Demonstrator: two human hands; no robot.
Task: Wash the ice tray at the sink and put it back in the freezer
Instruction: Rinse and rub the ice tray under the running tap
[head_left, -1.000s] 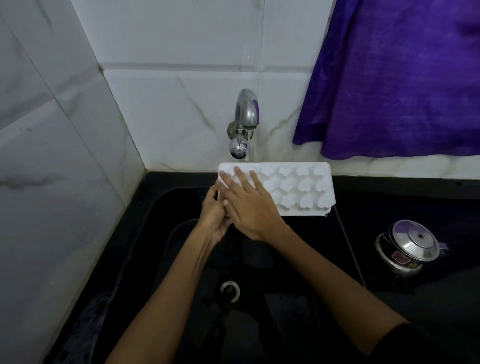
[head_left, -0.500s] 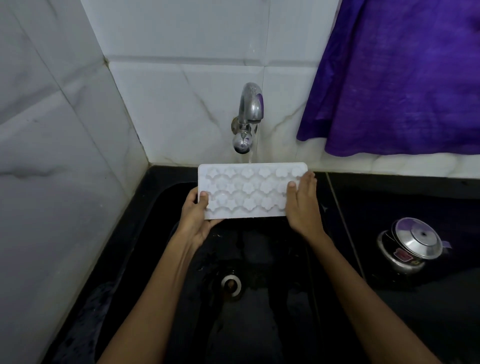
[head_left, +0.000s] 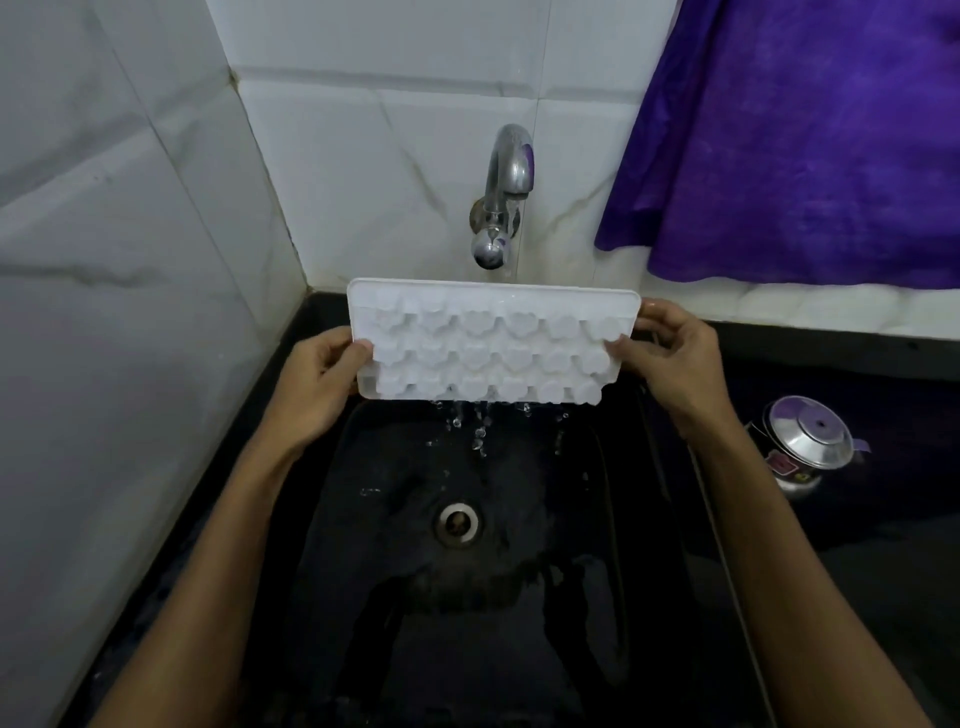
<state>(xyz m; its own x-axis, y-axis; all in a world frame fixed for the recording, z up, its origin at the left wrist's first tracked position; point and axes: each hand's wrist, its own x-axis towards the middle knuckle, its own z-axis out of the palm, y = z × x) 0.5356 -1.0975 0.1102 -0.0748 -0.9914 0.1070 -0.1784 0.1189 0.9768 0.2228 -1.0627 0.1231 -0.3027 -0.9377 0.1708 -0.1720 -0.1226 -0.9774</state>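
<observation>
A white ice tray (head_left: 491, 343) with several flower-shaped cells is held up over the black sink (head_left: 363, 597), below the chrome tap (head_left: 501, 197). Its bumpy underside faces me and it is tilted steeply. Water drips from its lower edge into the basin. My left hand (head_left: 317, 384) grips the tray's left end, thumb on the front. My right hand (head_left: 670, 358) pinches the right end with thumb and fingers. A thin stream of water runs from the tap behind the tray.
The sink drain (head_left: 458, 522) lies below the tray. A small steel lidded pot (head_left: 802, 447) stands on the black counter to the right. A purple cloth (head_left: 805, 140) hangs over the wall at upper right. White marble tiles close off the left and back.
The tray has moved from flat under the tap to raised and tilted toward me, shedding water. My right hand went from rubbing the cells to gripping the right end.
</observation>
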